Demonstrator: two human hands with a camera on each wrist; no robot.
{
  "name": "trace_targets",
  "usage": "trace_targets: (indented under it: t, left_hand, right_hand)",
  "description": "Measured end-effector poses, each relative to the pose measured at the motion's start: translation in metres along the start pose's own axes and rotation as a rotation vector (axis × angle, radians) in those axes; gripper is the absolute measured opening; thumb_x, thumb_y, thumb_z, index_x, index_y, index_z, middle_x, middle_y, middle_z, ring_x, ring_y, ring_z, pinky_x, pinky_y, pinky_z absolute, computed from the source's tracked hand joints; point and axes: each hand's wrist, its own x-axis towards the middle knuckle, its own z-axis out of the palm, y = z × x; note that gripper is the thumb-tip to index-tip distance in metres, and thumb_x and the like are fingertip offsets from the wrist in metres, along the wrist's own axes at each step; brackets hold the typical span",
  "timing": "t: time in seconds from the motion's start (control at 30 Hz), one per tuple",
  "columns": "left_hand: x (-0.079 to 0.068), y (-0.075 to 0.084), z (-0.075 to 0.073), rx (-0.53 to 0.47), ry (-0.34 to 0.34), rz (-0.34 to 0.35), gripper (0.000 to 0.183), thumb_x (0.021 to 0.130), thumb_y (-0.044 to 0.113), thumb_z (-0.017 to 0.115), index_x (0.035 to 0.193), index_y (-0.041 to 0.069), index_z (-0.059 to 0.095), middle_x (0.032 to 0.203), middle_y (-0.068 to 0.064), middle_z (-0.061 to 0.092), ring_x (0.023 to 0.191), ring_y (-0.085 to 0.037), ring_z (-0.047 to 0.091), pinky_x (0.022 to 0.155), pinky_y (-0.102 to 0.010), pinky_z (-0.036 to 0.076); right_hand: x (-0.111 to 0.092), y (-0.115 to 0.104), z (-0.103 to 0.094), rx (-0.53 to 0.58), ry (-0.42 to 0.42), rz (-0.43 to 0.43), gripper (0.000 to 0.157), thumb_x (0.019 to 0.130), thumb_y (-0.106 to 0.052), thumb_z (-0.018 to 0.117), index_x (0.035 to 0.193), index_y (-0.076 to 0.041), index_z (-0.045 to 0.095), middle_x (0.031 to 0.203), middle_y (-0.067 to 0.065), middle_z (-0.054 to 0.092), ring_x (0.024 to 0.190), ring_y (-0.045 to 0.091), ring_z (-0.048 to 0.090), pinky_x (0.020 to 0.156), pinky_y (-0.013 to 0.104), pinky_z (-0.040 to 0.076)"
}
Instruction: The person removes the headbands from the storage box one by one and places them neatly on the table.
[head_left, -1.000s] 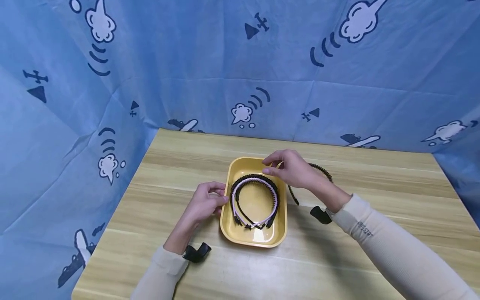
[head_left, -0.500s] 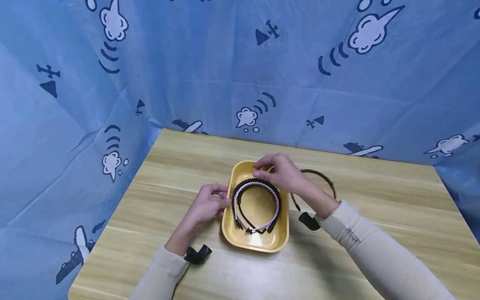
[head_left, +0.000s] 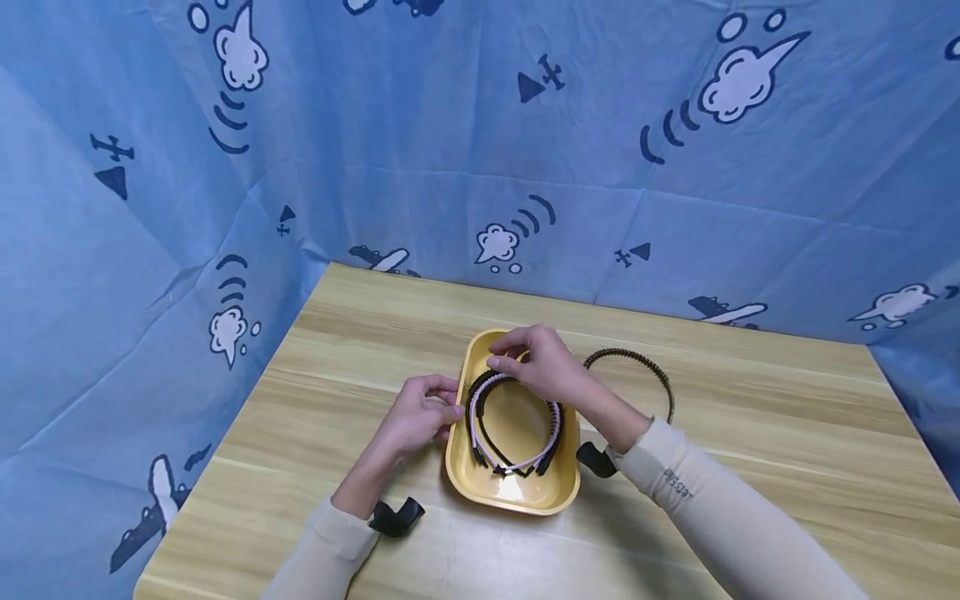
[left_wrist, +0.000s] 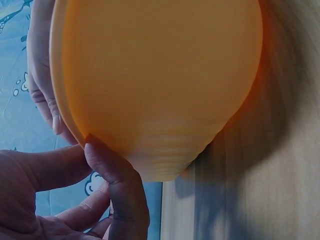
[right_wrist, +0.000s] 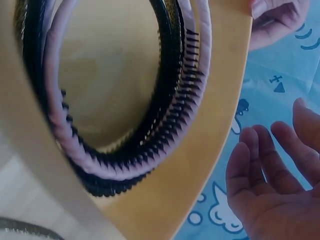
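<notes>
My left hand (head_left: 414, 417) pinches the left rim of a yellow plastic basin (head_left: 468, 492) between thumb and fingers. In the left wrist view, the thumb (left_wrist: 107, 162) presses on the outer wall of the basin (left_wrist: 165, 75). Inside lie a pink headband (right_wrist: 112, 170) with dark teeth and black headbands (right_wrist: 102, 190), stacked in a ring. Over the back part of the basin hovers my right hand (head_left: 543, 364), fingers loosely bent and holding nothing; it hides part of the headbands. In the right wrist view its fingers (right_wrist: 270, 170) stand apart from the basin.
A dark brown, coiled-looking headband (head_left: 630, 354) lies on the wooden table (head_left: 360, 333) behind and right of the basin. A blue patterned curtain (head_left: 420, 208) hangs behind and to the left. Black wrist mounts (head_left: 397, 517) sit at both cuffs.
My right hand has moved left across the back of the basin, uncovering more of the brown headband on the table. The left hand keeps its hold on the rim. The head view has shifted slightly.
</notes>
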Motion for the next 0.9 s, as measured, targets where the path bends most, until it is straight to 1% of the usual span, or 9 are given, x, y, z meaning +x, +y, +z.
trace_targets:
  t: [0.13, 0.23, 0.43, 0.6, 0.73, 0.83, 0.9]
  left_hand:
    - [-0.001, -0.002, -0.001, 0.005, -0.005, -0.005, 0.038, 0.085, -0.008, 0.064, 0.123, -0.009, 0.058, 0.098, -0.011, 0.054, 0.059, -0.009, 0.056, 0.049, -0.022, 0.048]
    - [0.0, 0.0, -0.003, 0.01, -0.002, -0.006, 0.038, 0.086, -0.007, 0.064, 0.123, -0.008, 0.058, 0.097, -0.01, 0.054, 0.059, -0.01, 0.056, 0.05, -0.022, 0.048]
    - [0.003, 0.008, -0.008, 0.011, -0.001, 0.023, 0.038, 0.086, -0.007, 0.063, 0.123, -0.01, 0.057, 0.097, -0.009, 0.053, 0.06, -0.01, 0.056, 0.05, -0.022, 0.048]
    - [0.004, 0.011, -0.01, 0.016, 0.004, 0.024, 0.038, 0.087, -0.007, 0.063, 0.124, -0.009, 0.057, 0.099, -0.01, 0.053, 0.059, -0.009, 0.055, 0.05, -0.022, 0.05]
    - [0.002, 0.008, -0.007, 0.013, -0.003, 0.003, 0.039, 0.087, -0.008, 0.063, 0.124, -0.009, 0.056, 0.098, -0.01, 0.054, 0.062, -0.011, 0.057, 0.051, -0.023, 0.05]
    - [0.002, 0.004, -0.004, 0.009, -0.008, -0.011, 0.038, 0.086, -0.008, 0.063, 0.124, -0.008, 0.057, 0.097, -0.009, 0.054, 0.062, -0.011, 0.057, 0.051, -0.023, 0.05]
    - [0.003, 0.001, -0.003, 0.004, -0.013, -0.012, 0.037, 0.086, -0.009, 0.063, 0.123, -0.008, 0.057, 0.097, -0.009, 0.054, 0.062, -0.01, 0.056, 0.051, -0.023, 0.05]
  right_hand:
    - [0.001, 0.001, 0.008, -0.019, 0.003, 0.011, 0.024, 0.091, -0.021, 0.071, 0.107, -0.003, 0.074, 0.094, 0.006, 0.073, 0.085, 0.017, 0.066, 0.074, 0.029, 0.057]
    - [0.004, 0.002, 0.012, -0.027, -0.004, 0.012, 0.025, 0.092, -0.021, 0.071, 0.109, -0.003, 0.074, 0.096, 0.007, 0.074, 0.087, 0.018, 0.068, 0.075, 0.029, 0.057]
    - [0.016, -0.001, 0.01, -0.041, -0.005, 0.019, 0.025, 0.092, -0.022, 0.07, 0.109, -0.004, 0.074, 0.097, 0.006, 0.075, 0.087, 0.017, 0.069, 0.074, 0.029, 0.057]
    - [0.022, 0.002, 0.01, -0.074, -0.038, 0.038, 0.024, 0.092, -0.019, 0.069, 0.11, -0.004, 0.073, 0.094, 0.005, 0.073, 0.086, 0.017, 0.066, 0.072, 0.028, 0.054]
    - [0.02, 0.009, 0.015, -0.141, -0.052, 0.069, 0.022, 0.091, -0.014, 0.07, 0.111, -0.004, 0.073, 0.099, 0.007, 0.073, 0.093, 0.021, 0.065, 0.082, 0.035, 0.054]
    - [0.016, 0.013, 0.017, -0.195, -0.059, 0.099, 0.024, 0.087, -0.011, 0.072, 0.111, -0.004, 0.073, 0.107, 0.01, 0.073, 0.102, 0.026, 0.065, 0.091, 0.041, 0.054]
    - [0.014, 0.014, 0.019, -0.224, -0.062, 0.117, 0.026, 0.084, -0.009, 0.074, 0.109, -0.004, 0.073, 0.108, 0.011, 0.074, 0.104, 0.027, 0.066, 0.093, 0.042, 0.054]
